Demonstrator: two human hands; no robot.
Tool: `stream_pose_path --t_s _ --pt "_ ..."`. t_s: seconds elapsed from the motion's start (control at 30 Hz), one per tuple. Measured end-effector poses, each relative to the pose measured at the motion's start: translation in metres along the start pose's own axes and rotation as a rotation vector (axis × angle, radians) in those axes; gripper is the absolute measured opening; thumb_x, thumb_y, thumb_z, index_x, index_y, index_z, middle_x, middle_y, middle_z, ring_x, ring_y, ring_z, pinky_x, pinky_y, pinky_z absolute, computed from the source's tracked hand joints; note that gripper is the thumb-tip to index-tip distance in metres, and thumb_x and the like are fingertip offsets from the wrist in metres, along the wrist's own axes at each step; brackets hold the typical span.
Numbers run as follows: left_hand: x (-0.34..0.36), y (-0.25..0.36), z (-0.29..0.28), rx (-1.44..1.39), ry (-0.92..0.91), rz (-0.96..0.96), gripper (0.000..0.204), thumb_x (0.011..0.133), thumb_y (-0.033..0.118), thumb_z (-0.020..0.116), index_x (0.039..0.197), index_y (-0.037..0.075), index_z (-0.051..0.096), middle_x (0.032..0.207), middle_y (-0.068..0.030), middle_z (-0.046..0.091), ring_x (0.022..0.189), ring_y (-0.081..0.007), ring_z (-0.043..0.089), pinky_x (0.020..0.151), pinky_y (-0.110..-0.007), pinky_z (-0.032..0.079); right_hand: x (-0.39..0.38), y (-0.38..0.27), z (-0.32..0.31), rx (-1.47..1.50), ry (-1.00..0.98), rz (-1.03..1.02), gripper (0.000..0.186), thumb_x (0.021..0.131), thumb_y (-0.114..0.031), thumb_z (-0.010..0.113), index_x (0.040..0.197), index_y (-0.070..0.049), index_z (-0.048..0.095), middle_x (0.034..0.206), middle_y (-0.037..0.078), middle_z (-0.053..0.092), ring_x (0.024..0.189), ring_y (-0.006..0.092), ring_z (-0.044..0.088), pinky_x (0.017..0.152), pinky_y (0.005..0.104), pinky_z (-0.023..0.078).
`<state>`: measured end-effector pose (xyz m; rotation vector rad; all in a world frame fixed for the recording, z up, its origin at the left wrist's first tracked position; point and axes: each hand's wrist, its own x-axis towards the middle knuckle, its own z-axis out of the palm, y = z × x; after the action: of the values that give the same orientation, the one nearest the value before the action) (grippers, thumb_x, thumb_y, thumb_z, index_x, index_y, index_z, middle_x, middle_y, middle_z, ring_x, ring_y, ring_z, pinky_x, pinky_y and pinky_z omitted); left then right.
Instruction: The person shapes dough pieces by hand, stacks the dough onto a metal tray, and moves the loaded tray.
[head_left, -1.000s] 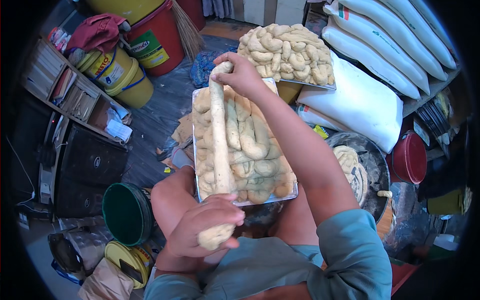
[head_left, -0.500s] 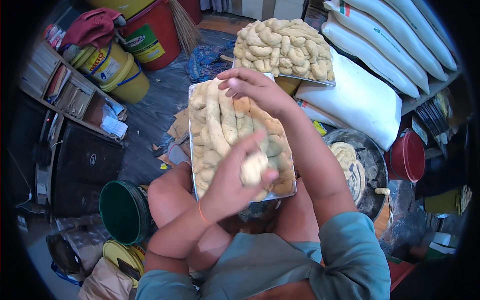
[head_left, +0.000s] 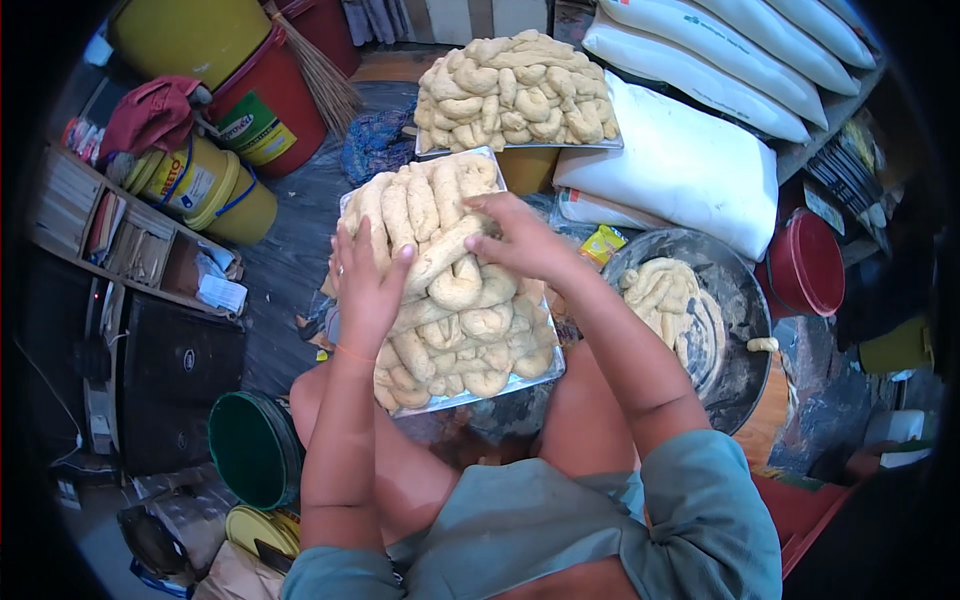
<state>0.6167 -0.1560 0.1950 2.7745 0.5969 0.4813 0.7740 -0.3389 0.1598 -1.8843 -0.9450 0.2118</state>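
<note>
Pale dough (head_left: 420, 345) heaps the tray (head_left: 545, 374), and atop it one roll (head_left: 440, 258) slants from lower left to upper right: the left hand (head_left: 368, 280), fingers spread, rests beside its near end, while the right hand (head_left: 522, 240) pinches its far end between thumb and fingers. Half a second ago, the left hand was raised, gripping dough.
</note>
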Motion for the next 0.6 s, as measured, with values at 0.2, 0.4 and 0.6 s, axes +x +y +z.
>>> stream_pose_path --t_s 0.2,0.4,0.6 --pt "-0.011 -0.015 0.017 -0.324 -0.133 0.030 0.065 0.095 0.040 0.056 0.141 -0.002 0.041 0.147 -0.0325 0.031 0.137 -0.0436 0.032 0.113 -0.043 0.025 0.004 0.000 0.004 0.066 0.196 -0.217 0.033 0.082 -0.010 0.069 0.114 -0.007 0.064 0.115 0.014 0.060 0.107 0.0314 0.058 0.091 0.0386 0.048" --pt "0.033 -0.020 0.002 -0.391 -0.038 -0.193 0.064 0.096 0.039 0.056 0.141 -0.003 0.040 0.145 -0.0301 0.035 0.134 -0.0403 0.037 0.111 -0.042 0.029 -0.002 -0.027 0.016 -0.181 0.188 -0.143 0.035 0.092 -0.020 0.057 0.124 -0.006 0.059 0.129 0.018 0.056 0.121 0.0360 0.051 0.106 0.0425 0.038" --pt "0.033 -0.014 0.044 -0.167 -0.140 0.092 0.066 0.101 0.043 0.041 0.147 -0.003 0.030 0.155 -0.0295 0.017 0.146 -0.0396 0.011 0.118 -0.044 0.010 -0.013 -0.024 0.052 -0.433 -0.022 -0.234 0.069 0.097 -0.048 0.044 0.149 -0.007 0.029 0.153 0.020 0.028 0.146 0.0331 0.019 0.118 0.0525 0.011"
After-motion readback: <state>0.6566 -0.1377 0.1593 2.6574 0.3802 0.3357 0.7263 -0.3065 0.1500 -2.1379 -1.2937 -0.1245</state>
